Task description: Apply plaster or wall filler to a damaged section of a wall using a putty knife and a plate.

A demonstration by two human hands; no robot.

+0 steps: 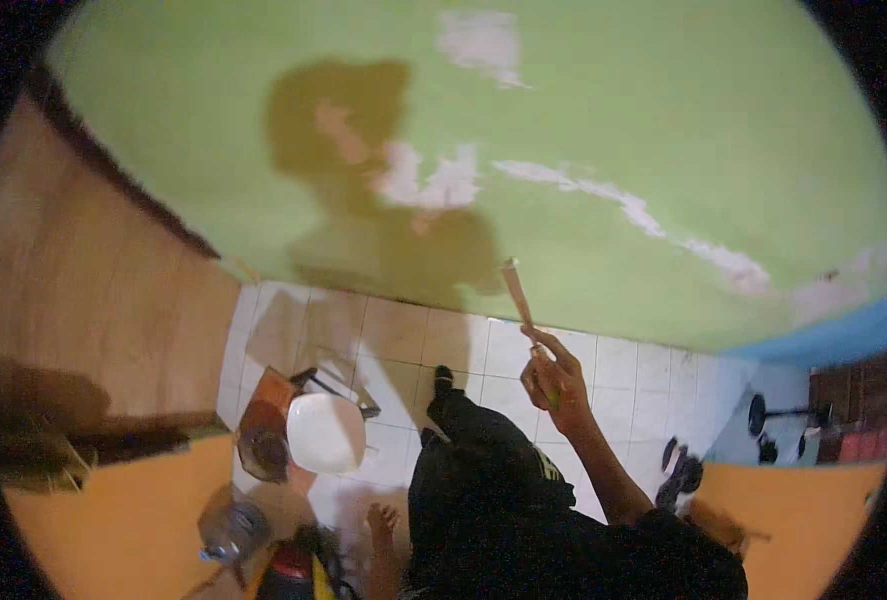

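Note:
My right hand [556,380] is closed around the handle of a putty knife [517,290]. The long narrow blade points up toward the green wall [604,110], with a whitish smear at its tip. Whether the tip touches the wall I cannot tell. Pale patches [444,178] and a slanting pale streak [629,203] mark the wall's surface. Low beside my body, my left hand [384,518] hangs with fingers somewhat apart and nothing visible in it. A white stool seat [326,433] is ahead of that hand.
White tiles [604,360] cover the floor. Left of the stool sits a dark rounded object [262,452], and behind it a large clear water bottle [234,532]. A wooden panel [114,280] stands at left. Dark objects [679,475] lie on the floor at right, near an orange wall [794,510].

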